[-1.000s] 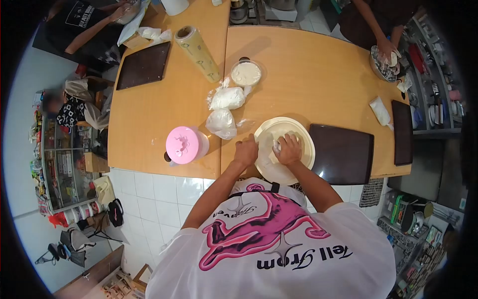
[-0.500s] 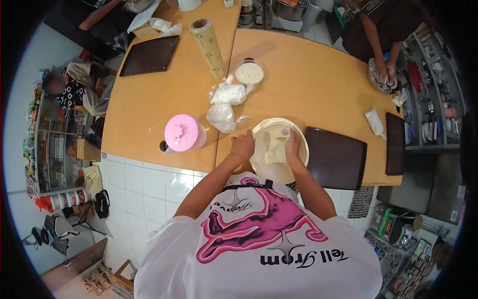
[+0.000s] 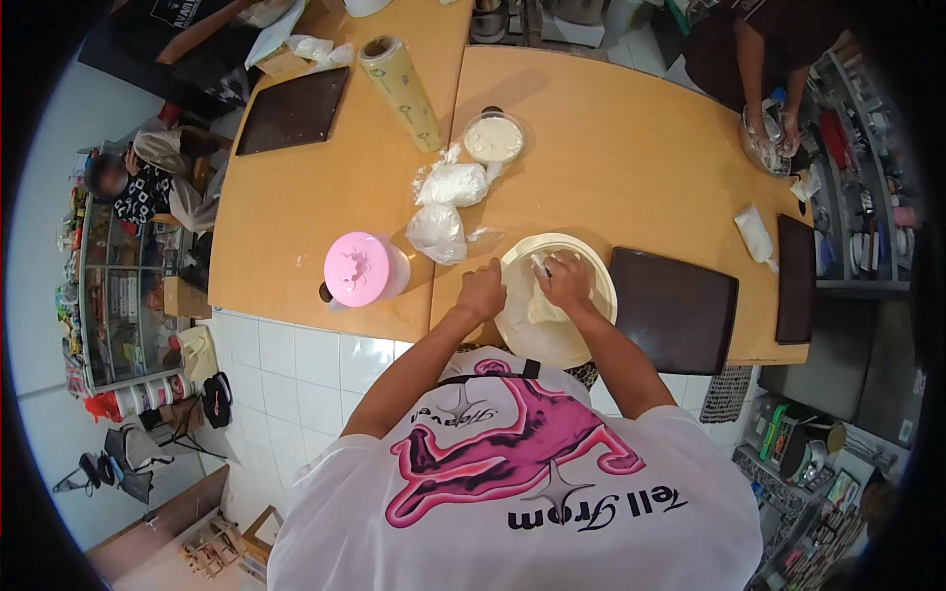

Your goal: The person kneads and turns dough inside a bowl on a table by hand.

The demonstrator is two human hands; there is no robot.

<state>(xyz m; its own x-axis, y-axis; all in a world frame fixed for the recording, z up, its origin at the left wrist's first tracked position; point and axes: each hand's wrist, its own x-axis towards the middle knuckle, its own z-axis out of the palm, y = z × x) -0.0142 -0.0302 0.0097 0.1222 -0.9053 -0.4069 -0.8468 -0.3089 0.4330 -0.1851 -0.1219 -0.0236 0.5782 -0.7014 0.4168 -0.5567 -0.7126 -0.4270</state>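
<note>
A cream-coloured mixing bowl (image 3: 608, 295) stands at the table's front edge before me. My left hand (image 3: 483, 292) is closed on the bowl's left rim. Inside the bowl, my right hand (image 3: 565, 281) is curled over pale dough (image 3: 542, 307), its fingers pressed into it near the far side. Part of the dough is hidden under that hand. Left of the bowl are a pink-lidded container (image 3: 360, 270) and a plastic bag of white powder (image 3: 437, 233).
A dark tray (image 3: 675, 310) lies right of the bowl. Beyond the bag are another powder bag (image 3: 453, 184), a tub of white powder (image 3: 493, 138) and a plastic wrap roll (image 3: 401, 94). At the far right, a co-worker's hands (image 3: 774, 133) work in a metal bowl.
My right hand has moved from the bowl's right side leftward over the dough, with its fingers turned to the left. My left hand stays on the rim.
</note>
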